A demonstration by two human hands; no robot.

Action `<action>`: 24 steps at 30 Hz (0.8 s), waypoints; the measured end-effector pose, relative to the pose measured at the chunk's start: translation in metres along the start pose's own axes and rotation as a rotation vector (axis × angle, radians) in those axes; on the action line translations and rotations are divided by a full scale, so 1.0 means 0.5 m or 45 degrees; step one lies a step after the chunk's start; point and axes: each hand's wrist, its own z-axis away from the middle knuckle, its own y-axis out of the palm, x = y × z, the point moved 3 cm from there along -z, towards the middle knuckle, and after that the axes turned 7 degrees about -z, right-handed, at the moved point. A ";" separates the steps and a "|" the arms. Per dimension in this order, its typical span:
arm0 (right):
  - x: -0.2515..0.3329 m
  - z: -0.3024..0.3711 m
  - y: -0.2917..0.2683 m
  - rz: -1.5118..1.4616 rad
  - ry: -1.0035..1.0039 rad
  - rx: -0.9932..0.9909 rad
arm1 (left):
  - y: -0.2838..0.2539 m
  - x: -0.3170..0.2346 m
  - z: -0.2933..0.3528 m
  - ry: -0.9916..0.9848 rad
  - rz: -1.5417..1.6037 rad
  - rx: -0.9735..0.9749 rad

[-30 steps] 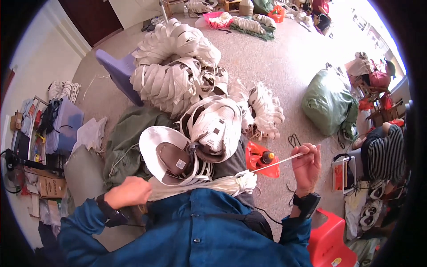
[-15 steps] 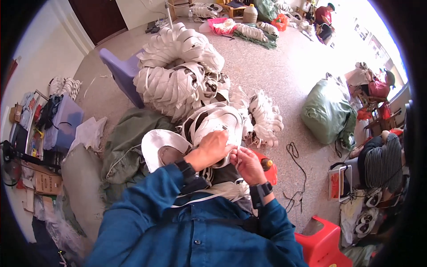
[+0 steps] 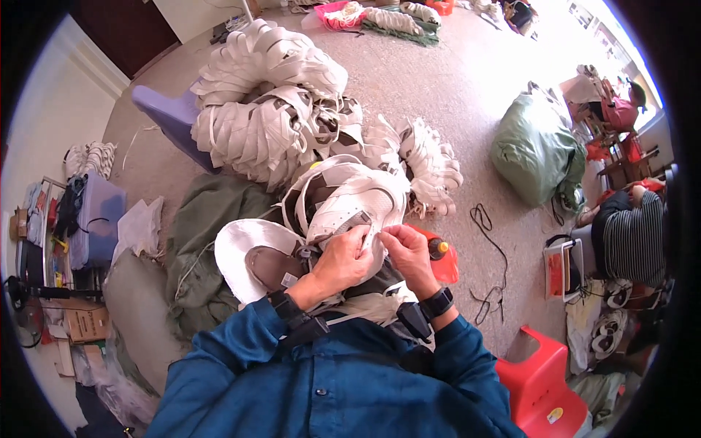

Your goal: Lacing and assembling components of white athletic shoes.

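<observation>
A white shoe upper point(image 3: 358, 201) with a pale perforated surface is in front of me, over my lap. My left hand point(image 3: 343, 257) is closed on its near edge. Just to the right, my right hand point(image 3: 409, 250) has thumb and fingertips pinched close to the same edge; whatever thin piece they hold is too small to make out. Another white upper with a grey-brown lining point(image 3: 272, 269) lies to the left of my left hand, its opening turned up. Beneath my wrists, a bundle of white laces point(image 3: 376, 308) rests across my lap.
Strung bundles of white uppers point(image 3: 255, 131) sit on a purple chair point(image 3: 164, 109) ahead. A red stool point(image 3: 537, 379) stands at near right. Green sacks point(image 3: 537, 150) and a black cord point(image 3: 500, 255) are on the floor. Other people sit along the right side.
My left hand has moved down and slightly left along the upper. My right hand has come up against its edge. The view has tilted downward.
</observation>
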 end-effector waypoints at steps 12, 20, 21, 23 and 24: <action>0.091 -0.026 0.046 1.373 -0.786 0.254 | 0.009 -0.002 0.004 0.192 0.082 -0.198; 0.073 -0.028 0.028 0.967 -0.689 0.203 | 0.004 -0.011 0.009 0.132 0.025 -0.115; 0.069 -0.035 0.040 0.936 -0.720 0.192 | 0.002 -0.008 0.007 0.180 -0.003 -0.146; 0.073 -0.033 0.035 0.985 -0.667 0.213 | -0.001 -0.005 0.009 0.231 -0.031 -0.186; 0.074 -0.034 0.032 1.030 -0.607 0.230 | 0.000 -0.007 0.013 0.286 -0.051 -0.123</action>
